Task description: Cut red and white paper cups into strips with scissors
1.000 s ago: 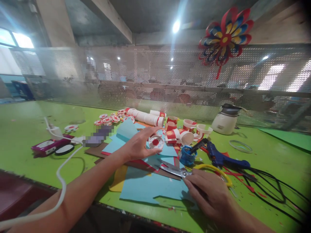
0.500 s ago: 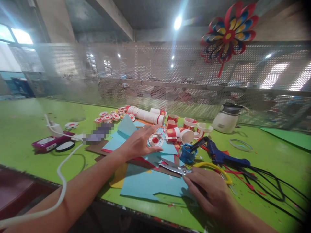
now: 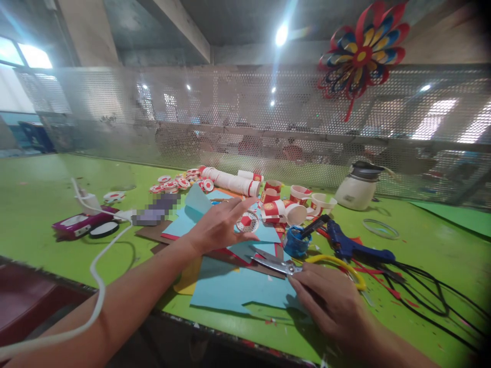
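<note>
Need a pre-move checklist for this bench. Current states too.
1. Red-and-white disc between the thumb and fingers of the left hand: ok.
2. Yellow-handled scissors gripped in the right hand: ok.
3. Scissor blades apart from the disc: ok.
4. White cable routed clear of the left forearm: not ok, crosses in front of it.
5. Blue glue gun cold: cannot tell.

I saw a perforated metal screen (image 3: 222, 112) behind the green table (image 3: 46, 184), a bright light (image 3: 282, 35) overhead and a window (image 3: 34, 55) at far left.
</note>
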The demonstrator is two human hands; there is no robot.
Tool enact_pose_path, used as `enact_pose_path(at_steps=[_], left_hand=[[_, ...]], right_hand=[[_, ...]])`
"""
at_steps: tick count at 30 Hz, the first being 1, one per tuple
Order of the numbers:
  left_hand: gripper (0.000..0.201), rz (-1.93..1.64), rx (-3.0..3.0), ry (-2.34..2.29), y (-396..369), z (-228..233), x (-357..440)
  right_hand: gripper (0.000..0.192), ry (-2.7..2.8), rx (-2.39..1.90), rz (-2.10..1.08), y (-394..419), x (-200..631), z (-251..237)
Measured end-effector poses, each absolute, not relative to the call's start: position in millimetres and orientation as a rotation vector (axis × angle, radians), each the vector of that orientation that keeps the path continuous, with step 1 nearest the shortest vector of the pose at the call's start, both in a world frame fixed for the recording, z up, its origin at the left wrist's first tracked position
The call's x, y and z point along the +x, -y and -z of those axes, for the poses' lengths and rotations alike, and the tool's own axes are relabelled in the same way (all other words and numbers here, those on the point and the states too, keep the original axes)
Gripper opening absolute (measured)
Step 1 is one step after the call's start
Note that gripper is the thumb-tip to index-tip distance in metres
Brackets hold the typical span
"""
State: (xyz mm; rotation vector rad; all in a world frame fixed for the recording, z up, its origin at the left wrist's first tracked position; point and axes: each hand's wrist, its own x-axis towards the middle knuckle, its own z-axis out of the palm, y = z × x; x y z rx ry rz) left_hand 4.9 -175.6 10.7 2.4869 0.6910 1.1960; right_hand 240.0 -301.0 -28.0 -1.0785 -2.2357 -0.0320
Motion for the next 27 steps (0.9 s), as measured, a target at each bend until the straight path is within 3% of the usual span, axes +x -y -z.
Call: enact_pose_path(at_steps=[15,21,27], left_hand=[[0.063,-1.288,2.491,-0.726,178.0,-9.2,7.4],[0.040,-1.242,1.512,-0.678,161.9,-11.3,12.6],[0.038,-1.022,0.932,-0.519,144.0,-13.8,1.9]], right_hand=[[0.019,2.238,-1.044,0.120,298.8,238.9,24.4],[0.023,2.249,-1.051,0.126,298.1,239.7,24.5],[0.023,2.262,-1.061,0.119,296.9,240.1,27.9]])
